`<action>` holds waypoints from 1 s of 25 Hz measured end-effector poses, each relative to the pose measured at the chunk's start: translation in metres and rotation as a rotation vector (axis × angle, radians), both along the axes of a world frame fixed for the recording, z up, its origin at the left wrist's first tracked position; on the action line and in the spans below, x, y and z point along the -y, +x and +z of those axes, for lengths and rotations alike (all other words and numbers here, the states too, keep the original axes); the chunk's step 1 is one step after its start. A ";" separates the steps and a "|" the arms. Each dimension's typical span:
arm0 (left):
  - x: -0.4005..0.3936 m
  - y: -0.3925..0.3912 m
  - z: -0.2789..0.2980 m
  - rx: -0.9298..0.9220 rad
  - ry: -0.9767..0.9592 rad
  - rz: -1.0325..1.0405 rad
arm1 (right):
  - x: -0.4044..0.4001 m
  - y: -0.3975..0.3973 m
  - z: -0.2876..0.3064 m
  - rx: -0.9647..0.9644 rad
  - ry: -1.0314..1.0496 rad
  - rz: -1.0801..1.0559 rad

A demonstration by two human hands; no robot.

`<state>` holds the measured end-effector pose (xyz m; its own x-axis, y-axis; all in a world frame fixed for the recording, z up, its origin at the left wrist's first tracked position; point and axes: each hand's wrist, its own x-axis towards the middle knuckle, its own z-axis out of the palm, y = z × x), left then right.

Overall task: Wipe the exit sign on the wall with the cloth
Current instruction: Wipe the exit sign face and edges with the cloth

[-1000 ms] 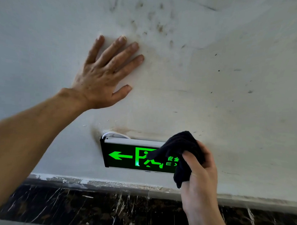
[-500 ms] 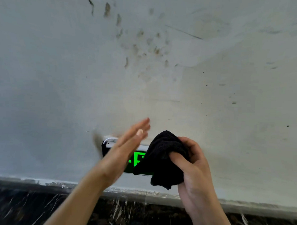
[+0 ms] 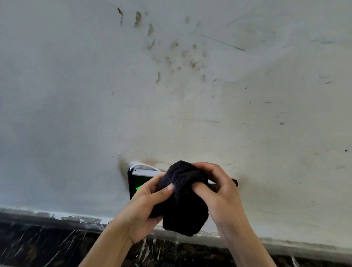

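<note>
A green-lit exit sign [image 3: 135, 181] is mounted low on the white wall; only its left end, with part of a green arrow, and its right corner show. A bunched black cloth [image 3: 183, 199] hangs in front of the sign and covers most of it. My left hand [image 3: 143, 208] grips the cloth's left side with the thumb pressed on it. My right hand [image 3: 219, 192] clutches the cloth's top right. Both hands are just in front of the sign.
The white wall [image 3: 72, 109] carries brown smudges [image 3: 174, 53] above the sign and small dark specks to the right. A dark marble skirting band [image 3: 37, 246] with white veins runs along the bottom below a chipped paint edge.
My left hand left the wall above the sign, came down and took hold of the cloth beside my right hand. The cloth now covers more of the sign.
</note>
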<state>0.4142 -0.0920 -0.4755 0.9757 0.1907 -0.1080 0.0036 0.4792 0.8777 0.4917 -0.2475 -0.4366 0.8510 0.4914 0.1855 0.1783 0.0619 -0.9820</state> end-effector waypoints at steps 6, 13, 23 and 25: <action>-0.026 -0.005 -0.006 -0.038 -0.076 0.303 | -0.033 0.060 0.020 1.000 -0.440 -0.457; -0.064 0.000 -0.019 0.006 -0.051 0.543 | -0.069 0.145 0.018 1.541 -0.684 -0.539; -0.100 0.017 -0.034 -0.122 1.245 1.048 | -0.083 0.163 0.007 1.687 -0.518 -0.747; -0.091 0.023 -0.046 -0.191 1.324 0.978 | -0.084 0.164 0.007 1.695 -0.501 -0.773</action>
